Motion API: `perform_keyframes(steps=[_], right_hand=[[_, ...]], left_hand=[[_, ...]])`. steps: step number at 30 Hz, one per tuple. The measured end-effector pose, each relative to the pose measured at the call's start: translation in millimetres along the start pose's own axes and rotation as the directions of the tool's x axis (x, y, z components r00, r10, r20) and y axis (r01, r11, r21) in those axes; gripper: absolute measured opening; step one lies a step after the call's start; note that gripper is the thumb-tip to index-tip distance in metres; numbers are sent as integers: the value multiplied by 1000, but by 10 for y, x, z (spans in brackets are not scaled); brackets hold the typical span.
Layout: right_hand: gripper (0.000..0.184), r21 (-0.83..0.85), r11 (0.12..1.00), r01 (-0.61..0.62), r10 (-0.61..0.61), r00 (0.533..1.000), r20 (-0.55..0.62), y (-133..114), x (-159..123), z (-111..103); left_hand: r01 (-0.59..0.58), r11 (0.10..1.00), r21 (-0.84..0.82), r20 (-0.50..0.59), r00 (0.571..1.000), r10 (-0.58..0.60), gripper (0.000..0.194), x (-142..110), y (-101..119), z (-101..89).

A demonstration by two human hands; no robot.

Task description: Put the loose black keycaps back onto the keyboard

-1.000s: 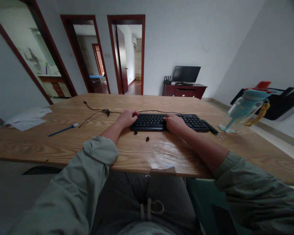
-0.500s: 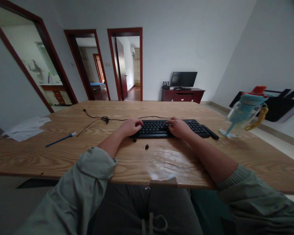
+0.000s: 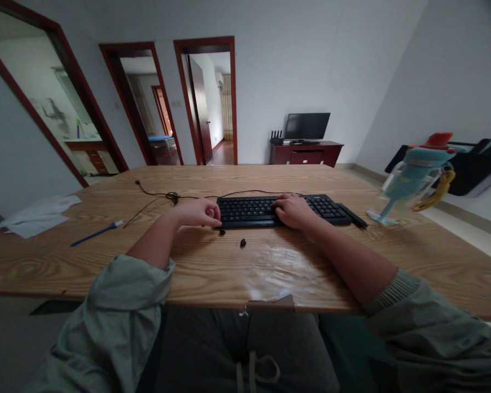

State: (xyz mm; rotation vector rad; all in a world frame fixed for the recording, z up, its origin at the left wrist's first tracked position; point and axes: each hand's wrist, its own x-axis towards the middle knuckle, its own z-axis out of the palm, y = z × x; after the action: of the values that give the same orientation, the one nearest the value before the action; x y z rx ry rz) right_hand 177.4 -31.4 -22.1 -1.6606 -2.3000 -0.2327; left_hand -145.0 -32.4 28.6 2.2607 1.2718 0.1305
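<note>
A black keyboard (image 3: 249, 212) lies flat on the wooden table in front of me. My left hand (image 3: 200, 213) is at its left end, fingers curled down and thumb by the front corner, closed around that edge. Over the middle keys rests my right hand (image 3: 292, 210), its fingers bent and drawn together on the keys. Whatever lies under those fingertips is hidden. Just in front of the keyboard are two small dark pieces, one (image 3: 222, 232) near my left hand and another (image 3: 243, 243) nearer to me; they are too small to name.
A blue-handled brush (image 3: 96, 233), a thin black cable (image 3: 172, 197) and white paper (image 3: 41, 214) lie on the left of the table (image 3: 213, 273). To the right, a black bar (image 3: 354, 216) lies beside the keyboard, and a clear bottle with a red-and-blue lid (image 3: 413, 180) stands farther right.
My left hand has moved left from the keys to the keyboard's left end. My right hand stays on the middle keys, shifted slightly. The view has tilted a little.
</note>
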Motion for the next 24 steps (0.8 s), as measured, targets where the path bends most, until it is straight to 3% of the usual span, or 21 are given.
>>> perform_keyframes(steps=[4, 7, 11, 14, 16, 19, 24], right_hand=[[31, 44, 997, 62, -59, 996, -73, -89, -36, -78], [28, 154, 958, 242, -221, 965, -144, -323, -145, -186], [30, 317, 827, 464, -476, 878, -42, -710, -339, -265], [26, 329, 773, 543, -579, 815, 16, -875, -423, -245], [21, 318, 769, 554, -592, 806, 28, -902, -431, -219], [21, 323, 789, 523, -546, 838, -22, -871, -393, -191], [23, 470, 776, 421, -376, 907, -191, -767, -303, -163]], left_hand=[[26, 1000, 3, 86, 996, -26, 36, 4, -54, 44], [19, 1000, -12, 118, 993, -18, 34, 56, -48, 125], [-51, 997, -55, 108, 993, 57, 31, 99, 10, 208], [-92, 990, -104, 1, 996, 93, 34, 100, 52, 224], [-132, 978, -164, -116, 987, 114, 35, 100, 67, 220], [-239, 926, -292, -275, 948, 158, 35, 115, 72, 220], [-323, 806, -496, -394, 911, 123, 39, 170, 87, 269]])
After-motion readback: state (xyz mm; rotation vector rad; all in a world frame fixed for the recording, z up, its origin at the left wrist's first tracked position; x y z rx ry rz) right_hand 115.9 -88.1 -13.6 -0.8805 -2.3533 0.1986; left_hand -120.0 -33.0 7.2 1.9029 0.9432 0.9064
